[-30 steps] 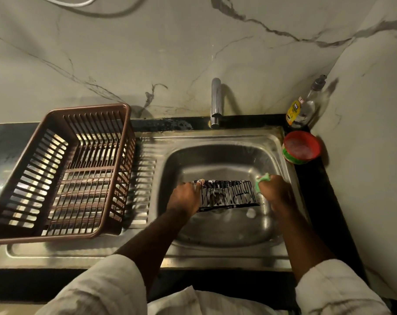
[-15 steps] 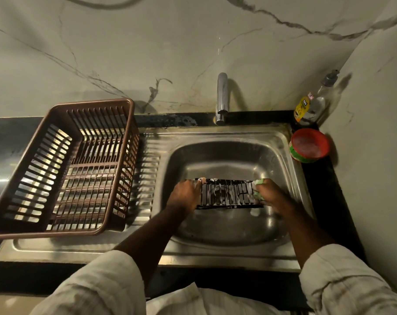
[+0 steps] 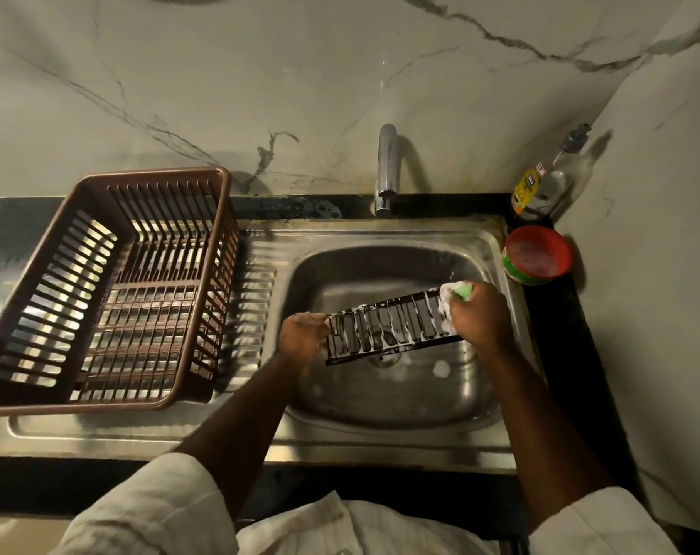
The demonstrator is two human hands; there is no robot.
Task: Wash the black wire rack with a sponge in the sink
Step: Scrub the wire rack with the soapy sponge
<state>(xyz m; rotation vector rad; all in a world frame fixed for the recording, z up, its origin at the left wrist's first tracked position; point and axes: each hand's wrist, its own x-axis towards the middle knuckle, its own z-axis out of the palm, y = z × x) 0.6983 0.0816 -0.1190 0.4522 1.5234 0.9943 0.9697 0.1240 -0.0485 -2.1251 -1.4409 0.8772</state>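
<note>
A small black wire rack point(image 3: 388, 328), streaked with white foam, hangs over the steel sink basin point(image 3: 384, 270), tilted with its right end higher. My left hand point(image 3: 302, 338) grips the rack's left end. My right hand point(image 3: 480, 316) is closed around a foamy green sponge point(image 3: 458, 292) and presses it against the rack's right end. Most of the sponge is hidden inside the fingers. Blobs of foam lie on the basin floor near the drain.
A brown plastic dish basket point(image 3: 111, 286) stands on the drainboard to the left. The tap point(image 3: 386, 170) rises behind the basin. A red-and-green tub of dish soap point(image 3: 536, 254) and a soap bottle point(image 3: 538, 186) sit in the right back corner by the marble wall.
The rack has tipped, its right end lifted. My right hand slid the sponge in over the bars and back out to the right end. The left hand kept its grip.
</note>
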